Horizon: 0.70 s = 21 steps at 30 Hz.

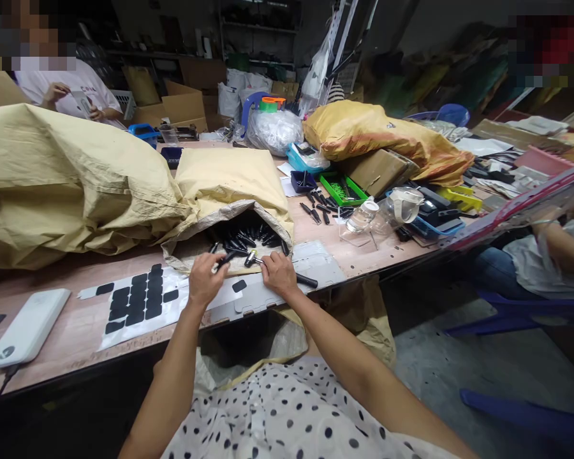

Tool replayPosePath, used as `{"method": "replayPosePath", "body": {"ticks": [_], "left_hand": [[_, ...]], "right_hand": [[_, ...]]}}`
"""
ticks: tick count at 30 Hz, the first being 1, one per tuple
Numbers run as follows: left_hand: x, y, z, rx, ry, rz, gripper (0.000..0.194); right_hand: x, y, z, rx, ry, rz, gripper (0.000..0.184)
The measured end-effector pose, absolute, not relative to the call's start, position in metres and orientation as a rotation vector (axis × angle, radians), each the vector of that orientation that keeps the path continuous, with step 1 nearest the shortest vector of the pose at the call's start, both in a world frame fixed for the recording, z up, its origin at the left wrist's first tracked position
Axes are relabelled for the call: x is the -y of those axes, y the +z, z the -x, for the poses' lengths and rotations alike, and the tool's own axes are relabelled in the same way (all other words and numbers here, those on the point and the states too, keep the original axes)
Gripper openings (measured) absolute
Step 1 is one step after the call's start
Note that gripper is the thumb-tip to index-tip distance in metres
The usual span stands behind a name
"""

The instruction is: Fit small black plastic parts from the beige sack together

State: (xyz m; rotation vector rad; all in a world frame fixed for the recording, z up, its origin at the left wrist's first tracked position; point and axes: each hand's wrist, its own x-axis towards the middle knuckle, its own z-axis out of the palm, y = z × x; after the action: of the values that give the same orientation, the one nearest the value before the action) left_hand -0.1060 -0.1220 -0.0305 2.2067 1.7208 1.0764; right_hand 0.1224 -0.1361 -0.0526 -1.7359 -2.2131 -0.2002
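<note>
My left hand (205, 279) is closed on a small black handle-like part (226, 259) just in front of an open tan sack (229, 185). Many similar black parts (249, 239) fill the mouth of that sack. My right hand (278, 274) is closed on a long black tool (306, 280) with a silvery tip (251, 258) that points toward my left hand. Both hands rest over a white backing sheet (249, 296) with one black pad on it. To the left lies a sheet of black adhesive pads (138, 296).
A large tan sack (62, 178) fills the left of the wooden table (52, 280). A white power bank (26, 328) lies near the front edge. Trays, a green bin (342, 189), clear jars (363, 217) and another tan sack (377, 137) crowd the right. People sit at far left and at right.
</note>
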Motion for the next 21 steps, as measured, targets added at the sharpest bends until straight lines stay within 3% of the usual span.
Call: {"method": "replayPosePath", "body": {"ticks": [8,16,21], "left_hand": [[0.162,-0.063,0.098,-1.647,0.939,-2.142,0.013],[0.155,-0.069,0.098,-1.638,0.966,-2.103,0.007],[0.155,-0.069,0.098,-1.614,0.944,-2.077,0.010]], "right_hand": [[0.137,-0.055,-0.125,2.196,-0.199,1.729,0.018],[0.138,-0.048,-0.128,2.206,-0.142,1.698,0.017],[0.160,-0.041,-0.121,2.050,0.008,1.624,0.026]]}}
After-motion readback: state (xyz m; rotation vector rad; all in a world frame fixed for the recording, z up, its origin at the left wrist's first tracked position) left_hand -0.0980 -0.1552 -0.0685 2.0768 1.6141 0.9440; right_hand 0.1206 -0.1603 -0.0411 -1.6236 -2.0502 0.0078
